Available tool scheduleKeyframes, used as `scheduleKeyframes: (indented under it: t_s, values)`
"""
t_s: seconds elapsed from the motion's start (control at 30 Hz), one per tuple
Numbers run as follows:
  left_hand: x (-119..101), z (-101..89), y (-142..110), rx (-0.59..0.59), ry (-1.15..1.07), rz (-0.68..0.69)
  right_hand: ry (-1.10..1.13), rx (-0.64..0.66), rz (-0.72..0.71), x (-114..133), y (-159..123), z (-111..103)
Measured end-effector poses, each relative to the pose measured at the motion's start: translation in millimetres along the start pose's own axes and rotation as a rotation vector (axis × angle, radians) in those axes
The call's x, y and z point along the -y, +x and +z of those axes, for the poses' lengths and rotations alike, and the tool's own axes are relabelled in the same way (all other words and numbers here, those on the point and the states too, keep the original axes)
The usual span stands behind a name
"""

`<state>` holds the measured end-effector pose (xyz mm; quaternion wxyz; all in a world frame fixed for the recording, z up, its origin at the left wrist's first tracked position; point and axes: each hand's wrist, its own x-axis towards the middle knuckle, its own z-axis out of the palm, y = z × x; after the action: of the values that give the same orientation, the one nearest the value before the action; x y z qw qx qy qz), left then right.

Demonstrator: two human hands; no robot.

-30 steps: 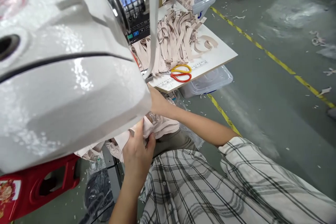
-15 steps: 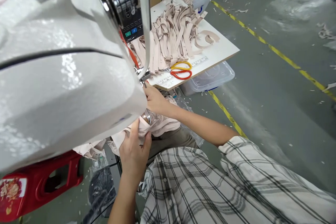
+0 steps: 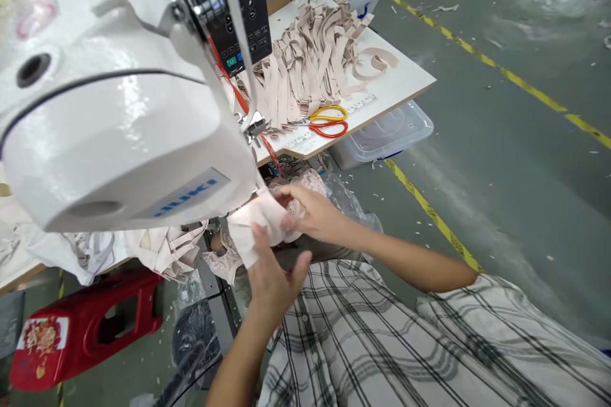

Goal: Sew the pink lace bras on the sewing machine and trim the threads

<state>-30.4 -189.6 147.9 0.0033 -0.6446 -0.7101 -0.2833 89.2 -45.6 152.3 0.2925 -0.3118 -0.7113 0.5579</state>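
Observation:
A big white sewing machine fills the upper left and hides the needle area. Just below its head, both my hands hold a pale pink fabric piece with a lace part. My left hand grips the fabric from below, fingers curled around it. My right hand pinches the fabric's right side, close to the machine's front edge. More pale fabric hangs under the machine to the left.
A white table carries a heap of beige straps and orange-and-yellow scissors. A clear plastic bin sits under it. A red stool stands at lower left. Yellow floor tape crosses the grey floor.
Both hands have drawn back from under the machine head toward me, pulling the pink fabric out into view. The camera has shifted, showing more of the machine's front.

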Motion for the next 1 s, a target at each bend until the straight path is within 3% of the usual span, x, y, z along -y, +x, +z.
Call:
scheduleKeyframes:
  t_s: [0.1,0.23,0.27,0.33,0.43,0.5,0.57,0.6,0.67,0.7,0.77,0.83,0.9,1.0]
  values:
    - [-17,5.8,-22,0.107,-0.074,0.1,0.097,0.016,0.11,6,-21,-3]
    - [-13,-17.4,-25,0.424,-0.401,-0.076,0.41,-0.001,0.218,6,-36,-16]
    - [-9,-26.9,-20,0.463,-0.443,-0.129,0.433,0.027,0.232,5,-38,-19]
    - [-3,-45.5,-6,0.394,-0.42,-0.147,0.439,0.104,0.247,3,-41,-24]
    - [-4,-62.6,18,0.184,-0.355,0.084,0.42,0.268,0.232,7,-42,-26]
    - [-9,-63.7,31,0.204,-0.327,0.312,0.353,0.411,0.144,12,-41,-26]
    - [-11,-58.3,39,0.323,-0.228,0.393,0.168,0.539,-0.002,18,-40,-25]
    - [-10,-54.3,42,0.382,-0.159,0.33,0.019,0.554,-0.077,19,-40,-24]
    - [-4,-45.3,43,0.474,-0.096,0.053,-0.358,0.459,-0.215,18,-39,-19]
    - [1,-40.8,43,0.532,-0.16,-0.113,-0.542,0.371,-0.28,14,-39,-16]
    - [13,-31.8,41,0.677,-0.514,-0.436,-0.789,0.197,-0.417,4,-36,-9]
    - [23,-23.4,39,0.78,-1.009,-0.694,-0.848,0.12,-0.553,-8,-32,-3]
    - [29,-17.1,36,0.775,-1.353,-0.872,-0.799,0.087,-0.629,-16,-29,0]
    - [29,-14.9,29,0.68,-1.462,-0.919,-0.646,-0.019,-0.56,-19,-33,3]
